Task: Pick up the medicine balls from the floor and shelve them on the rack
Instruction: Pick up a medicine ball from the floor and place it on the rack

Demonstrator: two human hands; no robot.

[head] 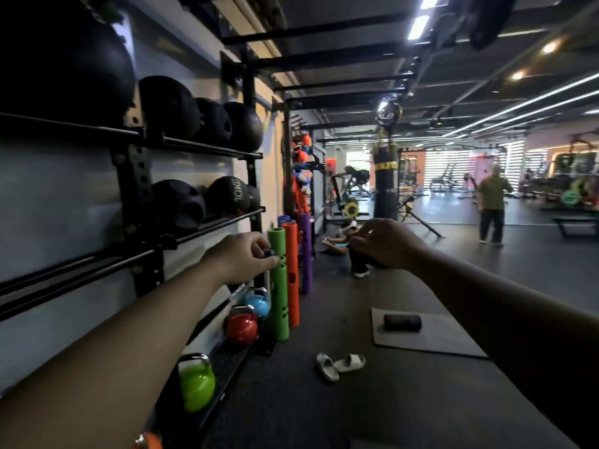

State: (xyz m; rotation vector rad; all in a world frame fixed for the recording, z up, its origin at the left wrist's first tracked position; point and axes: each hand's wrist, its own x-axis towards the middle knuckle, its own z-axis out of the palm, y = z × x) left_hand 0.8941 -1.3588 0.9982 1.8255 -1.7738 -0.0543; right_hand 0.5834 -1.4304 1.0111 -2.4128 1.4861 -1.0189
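Medicine balls fill the black rack along the left edge of the frame, one row on the upper rail and a second below, where one ball reads "10KG" (printed sideways). Kettlebells sit on the bottom tray at lower left: green, red and blue. At centre left the left hand is curled around a small dark blue object, just before a green foam tube. Beside it stands an orange tube. At centre the right hand hangs loosely curled, holding nothing. Pale slippers lie on the dark floor; right of them lies a grey mat.
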